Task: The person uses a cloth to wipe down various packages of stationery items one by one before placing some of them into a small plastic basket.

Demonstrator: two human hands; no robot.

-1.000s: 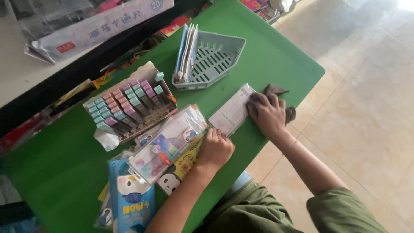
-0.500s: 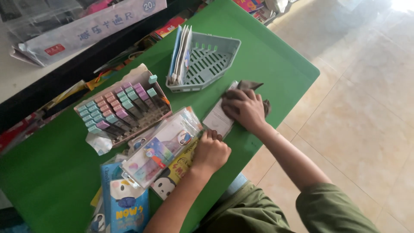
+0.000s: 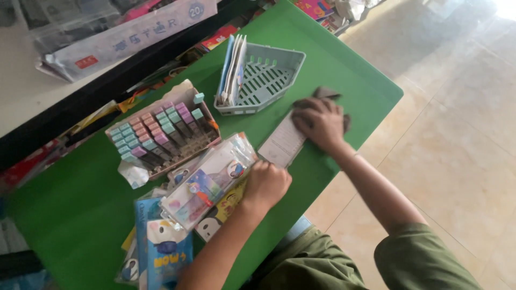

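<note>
My right hand point(image 3: 320, 123) lies palm down on a dark cloth point(image 3: 324, 93), pressing it onto the green table point(image 3: 349, 75). Under the hand and cloth is a white printed card point(image 3: 281, 145), its near end sticking out. My left hand point(image 3: 266, 185) is curled into a fist at the right edge of a clear stationery packet point(image 3: 207, 180) and seems to grip its corner. That packet tops a loose pile of other packets, among them a blue one point(image 3: 164, 252).
A grey plastic basket point(image 3: 274, 80) with thin booklets upright at its left side stands just beyond my right hand. An open box of pastel-capped pens point(image 3: 161, 134) lies to the left. Shelves with packaged goods point(image 3: 118, 37) line the table's far side; tiled floor point(image 3: 457, 134) lies to the right.
My right hand has slid the dark cloth a little farther along the white card, toward the basket. My left fist has stayed at the packet's edge.
</note>
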